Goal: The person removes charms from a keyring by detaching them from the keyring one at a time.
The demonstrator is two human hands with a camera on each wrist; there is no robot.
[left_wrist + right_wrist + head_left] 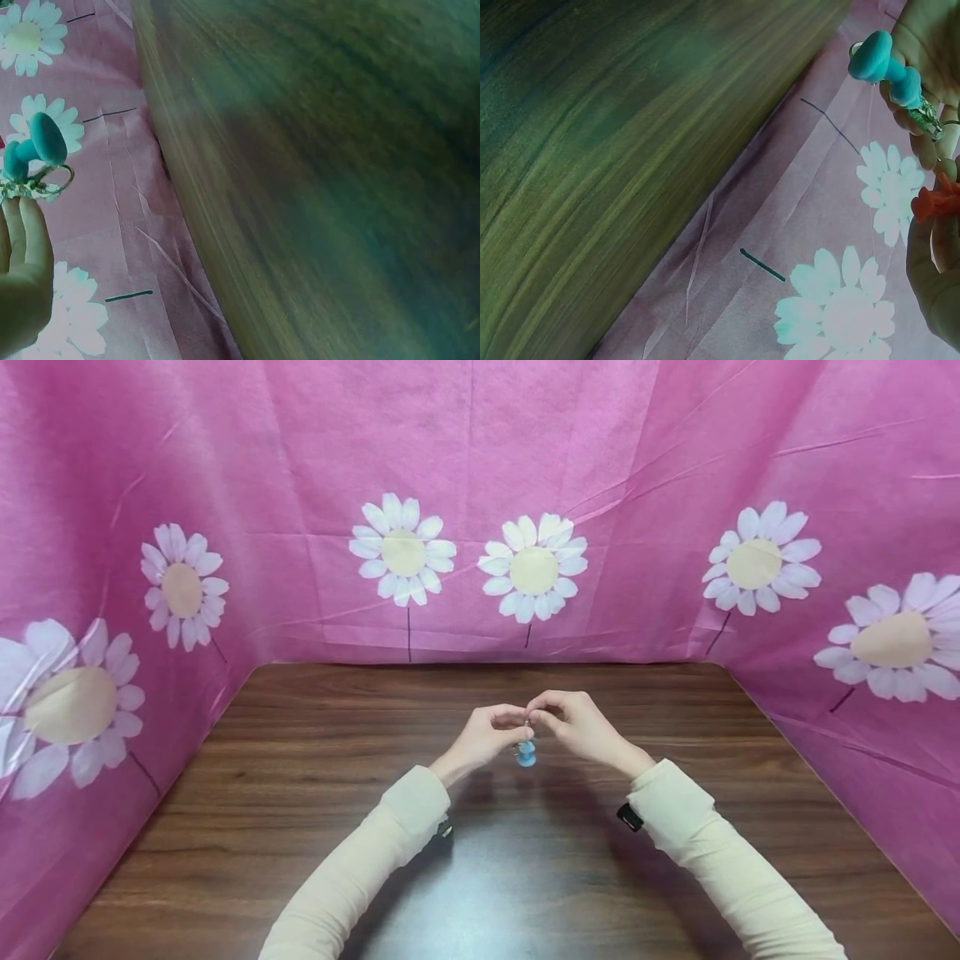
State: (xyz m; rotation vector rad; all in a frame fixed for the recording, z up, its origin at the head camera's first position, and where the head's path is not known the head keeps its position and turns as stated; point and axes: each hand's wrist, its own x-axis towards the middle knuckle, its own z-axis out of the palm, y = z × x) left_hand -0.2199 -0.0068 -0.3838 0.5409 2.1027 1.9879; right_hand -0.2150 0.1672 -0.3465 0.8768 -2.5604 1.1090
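Both hands meet above the middle of the wooden table (300,827). A small blue charm (526,754) hangs just below the touching fingertips. My left hand (514,721) and right hand (542,719) each pinch the metal fitting at its top. In the left wrist view the charm (39,147) looks teal, with a thin metal ring (60,180) beside it above my fingers (26,240). The right wrist view shows the charm (883,64) against a palm, and a small orange piece (937,202) by the fingers. What holds the orange piece is unclear.
Pink cloth with white daisies (534,568) walls in the table at the back and on both sides. Cream sleeves (405,827) cover both forearms. A black strap (630,817) sits at the right wrist. No other loose things show on the table.
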